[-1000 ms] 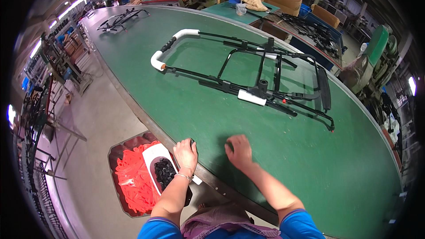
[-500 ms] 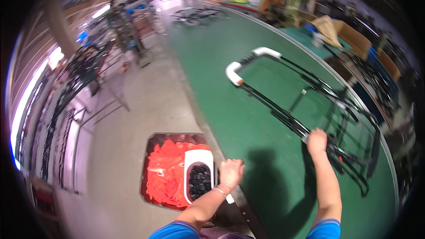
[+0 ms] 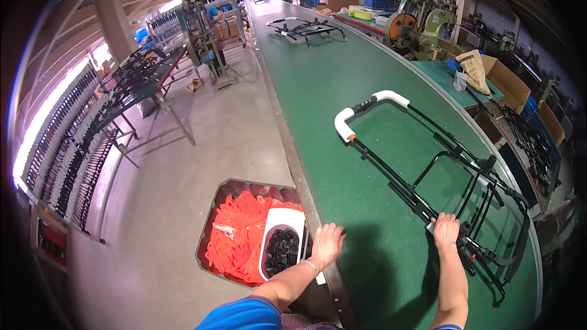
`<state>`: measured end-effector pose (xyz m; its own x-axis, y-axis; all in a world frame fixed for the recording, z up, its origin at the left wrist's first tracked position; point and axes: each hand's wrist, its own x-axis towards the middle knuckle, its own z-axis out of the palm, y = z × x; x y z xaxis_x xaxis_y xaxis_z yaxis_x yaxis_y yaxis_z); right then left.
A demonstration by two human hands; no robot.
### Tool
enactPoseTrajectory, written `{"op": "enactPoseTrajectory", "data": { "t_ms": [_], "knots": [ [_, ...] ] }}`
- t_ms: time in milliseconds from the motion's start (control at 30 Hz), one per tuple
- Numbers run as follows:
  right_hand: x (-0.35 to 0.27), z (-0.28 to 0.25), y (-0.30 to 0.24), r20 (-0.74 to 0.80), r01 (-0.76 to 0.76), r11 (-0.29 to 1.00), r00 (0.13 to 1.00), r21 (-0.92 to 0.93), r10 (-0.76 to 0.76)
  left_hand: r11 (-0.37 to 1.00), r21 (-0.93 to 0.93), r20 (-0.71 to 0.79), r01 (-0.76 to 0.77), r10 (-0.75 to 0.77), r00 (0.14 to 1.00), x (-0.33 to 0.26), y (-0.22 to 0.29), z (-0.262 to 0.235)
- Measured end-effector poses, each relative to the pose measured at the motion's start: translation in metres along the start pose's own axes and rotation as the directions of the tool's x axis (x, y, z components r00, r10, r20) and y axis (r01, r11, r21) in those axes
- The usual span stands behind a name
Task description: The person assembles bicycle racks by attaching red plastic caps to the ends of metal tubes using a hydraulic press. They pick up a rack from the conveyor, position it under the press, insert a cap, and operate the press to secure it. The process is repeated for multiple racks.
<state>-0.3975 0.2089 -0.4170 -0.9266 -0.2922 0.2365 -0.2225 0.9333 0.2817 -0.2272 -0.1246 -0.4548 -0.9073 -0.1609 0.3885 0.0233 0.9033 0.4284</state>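
Note:
A black tubular metal frame [image 3: 391, 178] with a white padded, U-shaped handle [image 3: 344, 123] lies on the green conveyor belt [image 3: 318, 98]. My right hand [image 3: 446, 230] is closed round one of its side tubes, by a joint in the frame's nearer half. My left hand [image 3: 329, 243] hovers at the belt's left edge, apart from the frame. Its fingers are curled, and a small dark bit shows at the fingertips, too small to name. Below and left of it, a dark tray [image 3: 211, 256] holds red flat strips [image 3: 238, 232] and a white container [image 3: 278, 217] of small black parts [image 3: 282, 252].
Farther up the belt lies another black frame [image 3: 309, 29]. A metal rail [image 3: 299, 177] edges the belt on the left. Green machines [image 3: 437, 18], a carton [image 3: 498, 76] and a table of black parts [image 3: 516, 146] line the right. Racks [image 3: 67, 146] stand at the left.
My view has lifted and steadied, so the far end of the belt shows more. My right hand keeps its grip on the frame; my left hand stays near the belt's edge.

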Motion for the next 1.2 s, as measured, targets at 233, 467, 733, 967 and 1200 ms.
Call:
{"op": "enactPoseTrajectory", "data": {
  "t_ms": [233,467,733,967,1200],
  "knots": [
    [-0.076,-0.082,0.015,0.001,0.109,0.993,0.994,0.039,-0.109,0.985,0.169,0.207,0.043,-0.078,0.975,0.014,0.018,-0.008],
    [-0.114,-0.217,-0.015,-0.11,0.247,0.968,0.962,-0.05,-0.251,0.854,-0.512,-0.216,0.089,-0.228,0.949,-0.015,-0.031,0.019],
    [-0.17,-0.351,-0.047,0.054,0.118,0.99,0.991,0.084,-0.122,-0.161,-0.945,0.32,0.284,-0.285,0.904,0.031,0.016,-0.169],
    [-0.183,-0.358,-0.071,0.038,0.113,0.987,0.992,0.115,-0.118,-0.219,-0.872,0.457,0.438,-0.046,0.888,0.045,0.025,-0.197],
    [-0.192,-0.36,-0.066,0.051,0.071,0.99,0.996,0.123,-0.078,-0.019,-0.891,0.454,0.454,-0.03,0.89,0.044,0.032,-0.192]
  ]
}}
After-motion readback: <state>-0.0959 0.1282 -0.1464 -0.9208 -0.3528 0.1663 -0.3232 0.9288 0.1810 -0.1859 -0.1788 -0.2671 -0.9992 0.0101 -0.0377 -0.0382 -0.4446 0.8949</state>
